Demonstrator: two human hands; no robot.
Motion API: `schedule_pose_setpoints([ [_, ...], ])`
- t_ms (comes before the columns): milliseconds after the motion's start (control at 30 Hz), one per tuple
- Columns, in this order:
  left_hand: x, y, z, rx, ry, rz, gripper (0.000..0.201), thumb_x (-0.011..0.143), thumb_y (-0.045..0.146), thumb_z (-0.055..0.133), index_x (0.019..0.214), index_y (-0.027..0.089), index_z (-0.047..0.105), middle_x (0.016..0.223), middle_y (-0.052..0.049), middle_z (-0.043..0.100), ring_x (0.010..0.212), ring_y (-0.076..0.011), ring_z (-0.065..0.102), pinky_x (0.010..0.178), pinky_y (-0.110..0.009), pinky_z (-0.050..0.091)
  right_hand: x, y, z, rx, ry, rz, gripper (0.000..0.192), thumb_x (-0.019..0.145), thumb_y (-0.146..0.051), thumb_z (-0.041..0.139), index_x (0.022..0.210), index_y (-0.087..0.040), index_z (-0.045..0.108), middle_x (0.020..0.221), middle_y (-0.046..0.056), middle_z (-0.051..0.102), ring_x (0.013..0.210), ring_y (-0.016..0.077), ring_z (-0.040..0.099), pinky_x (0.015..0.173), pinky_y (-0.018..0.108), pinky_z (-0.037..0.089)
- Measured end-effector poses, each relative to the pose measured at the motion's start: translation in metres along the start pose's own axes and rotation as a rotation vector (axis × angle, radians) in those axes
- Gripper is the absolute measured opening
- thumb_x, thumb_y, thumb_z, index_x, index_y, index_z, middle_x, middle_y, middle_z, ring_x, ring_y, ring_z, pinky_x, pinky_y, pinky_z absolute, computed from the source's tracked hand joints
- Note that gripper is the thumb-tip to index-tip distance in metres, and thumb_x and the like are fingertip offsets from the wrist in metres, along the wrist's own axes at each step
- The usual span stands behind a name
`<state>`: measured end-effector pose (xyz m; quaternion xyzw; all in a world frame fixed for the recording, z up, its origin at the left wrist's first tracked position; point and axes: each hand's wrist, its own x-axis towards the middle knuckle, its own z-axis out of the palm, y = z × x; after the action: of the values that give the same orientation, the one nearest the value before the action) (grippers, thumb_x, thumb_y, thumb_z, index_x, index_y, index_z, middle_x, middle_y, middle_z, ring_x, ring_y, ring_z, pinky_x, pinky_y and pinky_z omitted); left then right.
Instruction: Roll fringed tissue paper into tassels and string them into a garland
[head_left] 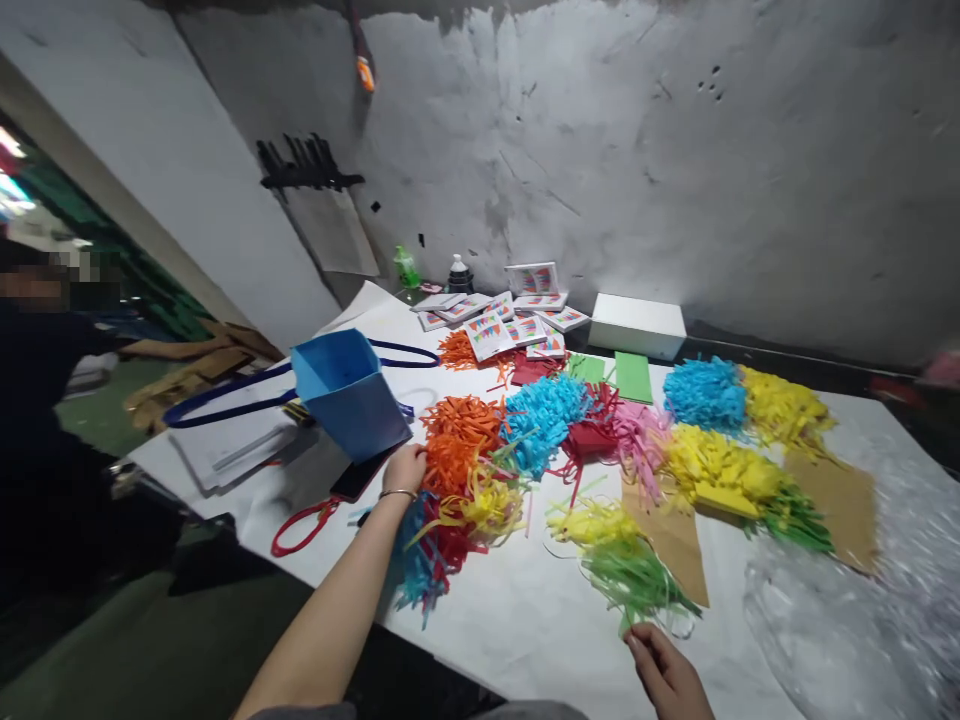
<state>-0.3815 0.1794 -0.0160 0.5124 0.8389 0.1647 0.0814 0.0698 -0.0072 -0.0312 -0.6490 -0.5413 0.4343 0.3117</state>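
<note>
left hand (405,470) at orange fringe (461,440), can't really tell its grip | right hand (666,668) pinches green strands (631,575) near-end, probably so they don't tangle

No legible text. Flat white packs (489,338) on the bench (517,625), beyond left hand (405,470) and right hand (666,672), bear coloured triangle prints; any wording too small to read. Green bottle (406,268), farther off past left hand: dark markings, unreadable.

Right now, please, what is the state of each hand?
Left hand: at the orange shredded-paper bundle; its grip cannot be told.
Right hand: closed, pinching the tip of the yellow-and-green paper-strip fringe.
</note>
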Motion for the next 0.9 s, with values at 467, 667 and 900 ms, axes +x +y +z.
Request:
schedule_pose_setpoints([
  [467, -0.002, 0.040, -0.003, -0.404, -0.017, 0.242, 0.047, 0.087, 0.040, 0.036, 0.127, 0.017, 0.045, 0.109, -0.009, 0.066, 0.096, -0.0198, 0.063, 0.075, -0.029, 0.051, -0.007, 0.014, -0.006, 0.025, -0.102, 0.001, 0.038, 0.085, -0.053, 0.045, 0.079, -0.019, 0.059, 0.064, -0.002, 0.052, 0.061, 0.0145, 0.046, 0.058, 0.022, 0.036],
  [667, -0.023, 0.015, 0.005, -0.158, -0.161, 0.243, 0.029, 0.077, 0.031, 0.054, 0.100, 0.020, 0.067, 0.110, -0.008, 0.066, 0.108, -0.0243, 0.056, 0.098, -0.036, 0.041, -0.012, 0.017, -0.012, 0.013, -0.067, 0.015, 0.045, 0.079, -0.062, 0.049, 0.077, -0.019, 0.063, 0.062, -0.001, 0.055, 0.059, 0.0149, 0.049, 0.056, 0.022, 0.040],
  [900, -0.067, 0.012, 0.033, -0.013, -0.145, 0.195, 0.019, 0.078, 0.022, 0.058, 0.091, 0.023, 0.071, 0.105, -0.006, 0.065, 0.105, -0.0233, 0.056, 0.095, -0.034, 0.041, -0.015, 0.003, -0.005, -0.047, -0.016, 0.017, 0.055, 0.073, -0.072, 0.045, 0.069, -0.021, 0.062, 0.056, 0.000, 0.055, 0.057, 0.0158, 0.051, 0.054, 0.021, 0.041],
])
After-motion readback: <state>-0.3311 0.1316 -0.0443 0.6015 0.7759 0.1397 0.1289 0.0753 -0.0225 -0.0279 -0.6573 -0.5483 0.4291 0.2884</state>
